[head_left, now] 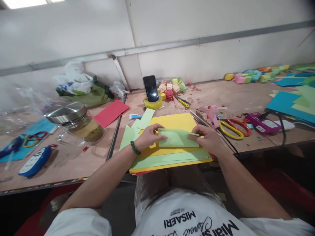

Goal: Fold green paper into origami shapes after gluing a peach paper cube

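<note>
A strip of light green paper [177, 139] is stretched between my two hands, folded or curled along its upper edge. My left hand [150, 136], with a dark green bead bracelet [135, 147] at the wrist, pinches its left end. At the right end, my right hand [208, 137] pinches it between thumb and fingers. Beneath lies a stack of yellow paper [176, 119], with a light green sheet [169, 159] along its near edge. Cut green pieces [134, 132] lie to the left of my left hand.
A phone [151, 88] stands in a yellow tape roll [153, 104] behind the stack. To the right are a pink glue gun [210, 114], scissors [231, 128] and a purple device [262, 124]. A glass jar [86, 127] and a blue-and-white device [35, 162] sit left. Small paper cubes [169, 88] lie behind.
</note>
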Motion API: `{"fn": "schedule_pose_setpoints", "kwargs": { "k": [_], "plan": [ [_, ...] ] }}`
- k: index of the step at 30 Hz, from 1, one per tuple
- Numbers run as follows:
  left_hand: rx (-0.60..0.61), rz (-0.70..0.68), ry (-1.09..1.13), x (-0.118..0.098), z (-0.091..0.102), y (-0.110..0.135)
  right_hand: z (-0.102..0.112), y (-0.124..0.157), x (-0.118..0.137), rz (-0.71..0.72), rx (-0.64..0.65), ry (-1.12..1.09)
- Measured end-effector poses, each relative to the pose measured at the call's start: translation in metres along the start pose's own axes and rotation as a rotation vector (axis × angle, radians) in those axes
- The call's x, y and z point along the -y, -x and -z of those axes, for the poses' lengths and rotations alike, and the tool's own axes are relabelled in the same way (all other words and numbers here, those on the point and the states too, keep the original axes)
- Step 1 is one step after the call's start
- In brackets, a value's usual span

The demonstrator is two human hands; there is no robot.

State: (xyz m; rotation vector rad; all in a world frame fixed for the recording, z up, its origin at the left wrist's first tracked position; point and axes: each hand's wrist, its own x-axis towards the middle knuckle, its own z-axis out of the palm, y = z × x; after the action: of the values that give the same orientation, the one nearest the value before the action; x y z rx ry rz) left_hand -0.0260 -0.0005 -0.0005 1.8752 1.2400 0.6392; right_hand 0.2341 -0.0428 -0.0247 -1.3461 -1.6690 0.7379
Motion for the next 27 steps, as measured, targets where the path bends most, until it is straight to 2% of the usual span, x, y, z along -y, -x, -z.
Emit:
{"fn": "schedule_pose_setpoints", "kwargs": {
  "k": [3,7,14,21,27],
  "plan": [
    [0.069,0.036,0.156,-0.001,0.000,0.001,-0.001,0.003,-0.001,0.006,-0.049,-0.035],
    [0.020,-0.006,0.294,-0.001,-0.004,0.000,-0.005,0.005,-0.004,-0.003,-0.138,-0.088],
    [-0.010,0.054,0.314,-0.006,-0.002,0.002,-0.005,0.006,-0.004,0.001,-0.243,-0.201],
    [-0.041,0.101,0.443,-0.011,-0.003,0.003,-0.005,0.005,-0.004,-0.032,-0.275,-0.280],
    [-0.035,0.111,0.402,-0.011,0.001,0.004,-0.006,0.004,-0.005,-0.085,-0.301,-0.358]
  ]
}}
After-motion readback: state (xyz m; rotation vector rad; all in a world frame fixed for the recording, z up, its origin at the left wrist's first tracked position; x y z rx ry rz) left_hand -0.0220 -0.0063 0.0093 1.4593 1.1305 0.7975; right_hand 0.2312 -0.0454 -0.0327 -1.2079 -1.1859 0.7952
